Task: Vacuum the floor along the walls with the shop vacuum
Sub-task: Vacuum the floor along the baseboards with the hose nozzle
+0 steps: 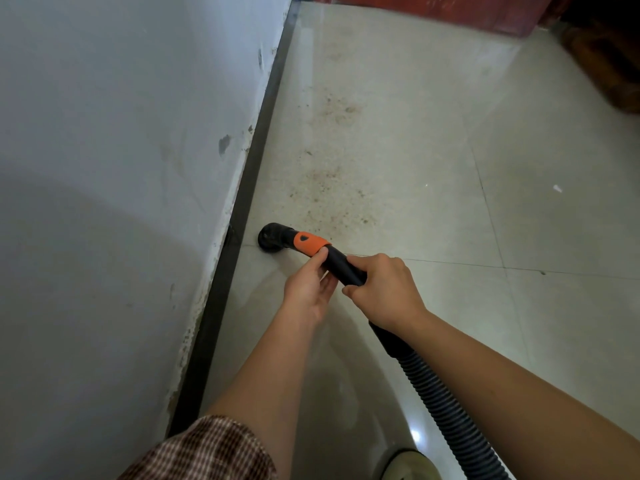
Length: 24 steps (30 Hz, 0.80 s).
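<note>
Floor [450,133] — glossy beige tile, thin grout lines. Brown grit [332,188] lies scattered in a band near the dark baseboard [242,188], thickest mid-frame. Black vacuum nozzle [272,235] sits mouth-down on the tile just beside the baseboard, at the near end of the grit. 1 small white scrap [557,188] lies well apart to the right. Red furniture base [433,12] at the far end — pale shoe toe [408,464] at the near edge.

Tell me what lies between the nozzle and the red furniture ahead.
Head view: ahead of the nozzle, brownish dirt scattered over floor tiles beside the baseboard; nothing else.
</note>
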{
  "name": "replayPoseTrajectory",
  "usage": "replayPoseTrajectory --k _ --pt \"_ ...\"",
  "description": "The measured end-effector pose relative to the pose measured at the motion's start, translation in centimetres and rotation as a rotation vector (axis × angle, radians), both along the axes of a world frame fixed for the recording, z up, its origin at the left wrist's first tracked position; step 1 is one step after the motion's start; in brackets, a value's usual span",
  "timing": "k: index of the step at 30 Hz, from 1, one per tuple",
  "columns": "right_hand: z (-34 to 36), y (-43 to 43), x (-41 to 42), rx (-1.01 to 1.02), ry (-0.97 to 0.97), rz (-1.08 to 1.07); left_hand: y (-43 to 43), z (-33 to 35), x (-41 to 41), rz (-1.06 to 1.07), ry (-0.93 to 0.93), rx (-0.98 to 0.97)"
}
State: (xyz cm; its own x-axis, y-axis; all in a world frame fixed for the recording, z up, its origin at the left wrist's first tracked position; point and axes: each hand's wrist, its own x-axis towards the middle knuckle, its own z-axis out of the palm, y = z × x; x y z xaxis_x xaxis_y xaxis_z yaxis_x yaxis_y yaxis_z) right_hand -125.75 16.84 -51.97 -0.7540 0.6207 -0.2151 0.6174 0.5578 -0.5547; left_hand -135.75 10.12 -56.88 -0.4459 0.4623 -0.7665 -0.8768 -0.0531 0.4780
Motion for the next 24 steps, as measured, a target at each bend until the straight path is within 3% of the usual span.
replayPoseTrajectory --k 24 --pt "1.4 2.3 6.4 0.011 -0.048 -0.181 3.2 1.9 5.8 -0.119 -0.052 0.035"
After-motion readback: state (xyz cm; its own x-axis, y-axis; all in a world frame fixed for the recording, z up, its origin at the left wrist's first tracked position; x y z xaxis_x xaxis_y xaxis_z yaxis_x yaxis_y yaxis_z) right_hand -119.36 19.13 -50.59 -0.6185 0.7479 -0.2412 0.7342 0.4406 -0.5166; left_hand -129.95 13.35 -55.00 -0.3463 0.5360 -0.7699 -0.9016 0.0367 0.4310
